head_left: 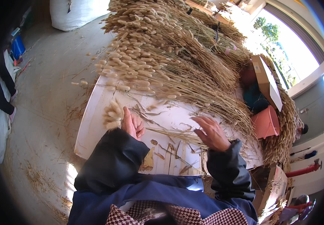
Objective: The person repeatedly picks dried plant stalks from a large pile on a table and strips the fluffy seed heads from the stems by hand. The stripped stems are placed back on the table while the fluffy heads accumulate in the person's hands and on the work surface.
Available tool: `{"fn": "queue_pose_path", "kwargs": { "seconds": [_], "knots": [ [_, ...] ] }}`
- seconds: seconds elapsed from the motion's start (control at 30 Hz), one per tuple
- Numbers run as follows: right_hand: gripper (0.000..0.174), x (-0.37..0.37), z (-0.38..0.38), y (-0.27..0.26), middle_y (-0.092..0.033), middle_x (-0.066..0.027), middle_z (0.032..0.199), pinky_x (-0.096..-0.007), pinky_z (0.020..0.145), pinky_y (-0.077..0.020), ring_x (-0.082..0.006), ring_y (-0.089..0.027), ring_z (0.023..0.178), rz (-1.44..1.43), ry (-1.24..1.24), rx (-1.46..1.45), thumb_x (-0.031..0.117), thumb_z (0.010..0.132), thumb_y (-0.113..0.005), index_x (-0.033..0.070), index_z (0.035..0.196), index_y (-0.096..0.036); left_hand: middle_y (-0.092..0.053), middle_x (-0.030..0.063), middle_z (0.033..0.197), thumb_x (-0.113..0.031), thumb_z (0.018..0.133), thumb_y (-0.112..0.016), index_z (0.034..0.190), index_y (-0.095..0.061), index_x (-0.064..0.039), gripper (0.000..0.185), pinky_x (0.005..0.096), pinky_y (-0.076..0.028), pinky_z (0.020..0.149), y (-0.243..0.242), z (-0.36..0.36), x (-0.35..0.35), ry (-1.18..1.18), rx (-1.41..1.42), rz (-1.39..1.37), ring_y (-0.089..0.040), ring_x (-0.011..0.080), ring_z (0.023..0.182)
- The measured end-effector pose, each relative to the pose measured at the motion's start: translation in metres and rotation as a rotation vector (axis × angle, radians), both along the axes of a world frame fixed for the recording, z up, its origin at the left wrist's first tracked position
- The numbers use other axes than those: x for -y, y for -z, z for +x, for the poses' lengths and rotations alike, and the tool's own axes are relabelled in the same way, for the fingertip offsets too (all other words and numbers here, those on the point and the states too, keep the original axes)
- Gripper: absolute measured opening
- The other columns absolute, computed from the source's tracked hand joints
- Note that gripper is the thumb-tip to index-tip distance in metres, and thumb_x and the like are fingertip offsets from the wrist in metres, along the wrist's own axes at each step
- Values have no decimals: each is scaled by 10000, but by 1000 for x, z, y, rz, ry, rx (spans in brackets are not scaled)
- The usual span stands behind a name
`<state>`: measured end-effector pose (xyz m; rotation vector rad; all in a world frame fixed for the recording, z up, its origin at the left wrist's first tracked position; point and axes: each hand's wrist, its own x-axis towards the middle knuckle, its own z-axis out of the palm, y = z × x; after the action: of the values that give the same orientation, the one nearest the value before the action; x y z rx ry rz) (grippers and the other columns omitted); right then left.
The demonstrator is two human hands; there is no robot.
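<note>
My left hand (132,123) is closed around a small bunch of dried bunny-tail grass (112,115), with the fluffy heads fanned out past the thumb on the left. The bunch's thin stems (173,133) run rightward, low over a white worktable (94,112). At their far end my right hand (212,133) hovers with fingers spread, the stems passing beneath or beside it; whether it touches them I cannot tell. Beyond both hands lies a large heap of the same grass (150,64), heads to the left and stems to the right.
Loose stalks and dry leaves litter the table (176,157). At the right stand a pink bucket (266,123) and an open cardboard box (266,78). A white sack (74,14) is on the floor at upper left. At the far left a person's legs (4,87) show.
</note>
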<state>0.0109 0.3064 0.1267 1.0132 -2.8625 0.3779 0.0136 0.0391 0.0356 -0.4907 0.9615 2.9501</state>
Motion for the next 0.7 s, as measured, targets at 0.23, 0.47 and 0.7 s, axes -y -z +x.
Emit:
{"fn": "queue_pose_path", "kwargs": {
  "seconds": [0.23, 0.47, 0.7],
  "knots": [
    [251, 152, -98, 66, -606, -134, 944, -415, 699, -468, -322, -584, 856, -4, 27, 137, 206, 783, -584, 88, 1003, -605, -183, -22, 458, -535, 923, -318, 494, -200, -149, 589, 224, -126, 300, -17, 43, -2, -18, -27, -121, -140, 85, 363],
    [261, 137, -63, 89, -660, -95, 815, -296, 732, -456, -142, -587, 770, 24, -592, 1241, 147, 774, -553, 37, 994, -638, -186, -17, 450, -547, 924, -273, 472, -202, -131, 618, 228, -134, 297, -32, 52, -3, 147, -146, -112, -128, 95, 360],
    [86, 14, -107, 63, -630, -79, 711, -418, 577, -480, -294, -613, 687, 130, 288, 134, 168, 767, -541, 136, 773, -620, -184, -41, 473, -524, 929, -309, 500, -236, -145, 577, 216, -129, 295, -22, 16, 18, 20, -90, 58, -129, 78, 368]
  ]
}}
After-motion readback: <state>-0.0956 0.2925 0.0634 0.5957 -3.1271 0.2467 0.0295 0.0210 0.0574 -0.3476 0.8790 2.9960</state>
